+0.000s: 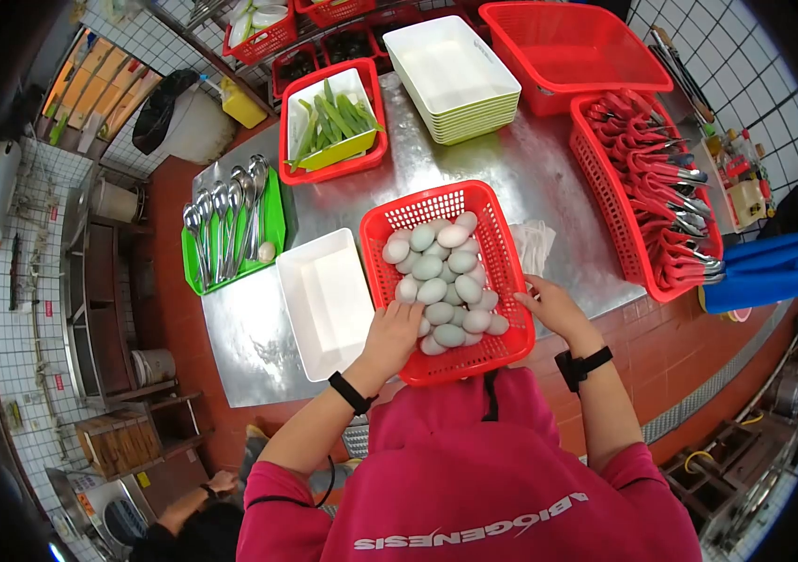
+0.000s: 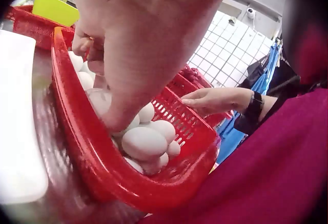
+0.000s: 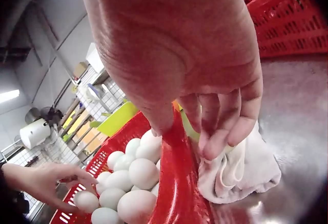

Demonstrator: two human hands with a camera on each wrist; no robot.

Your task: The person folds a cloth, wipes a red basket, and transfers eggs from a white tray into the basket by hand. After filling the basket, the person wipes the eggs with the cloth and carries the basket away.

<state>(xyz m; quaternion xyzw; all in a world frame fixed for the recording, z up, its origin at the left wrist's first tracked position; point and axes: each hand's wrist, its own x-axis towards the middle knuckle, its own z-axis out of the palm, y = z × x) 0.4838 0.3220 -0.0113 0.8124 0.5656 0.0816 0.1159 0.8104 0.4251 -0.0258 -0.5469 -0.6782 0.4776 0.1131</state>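
Observation:
A red perforated plastic basket full of pale white and bluish-green eggs stands on the metal table in front of me. My left hand reaches in over its near left side. In the right wrist view the thumb and fingers of that hand curl about an egg at the basket's edge. On the right side my right hand holds the basket's rim, thumb on the inside and fingers outside, as the right wrist view shows. A folded white cloth lies by those fingers. Left of the basket sits a white tray.
A green tray carries spoons and a single egg. Behind are a red basket with green pods and stacked white trays. A red basket of red-handled utensils stands right. Another person's arm shows lower left.

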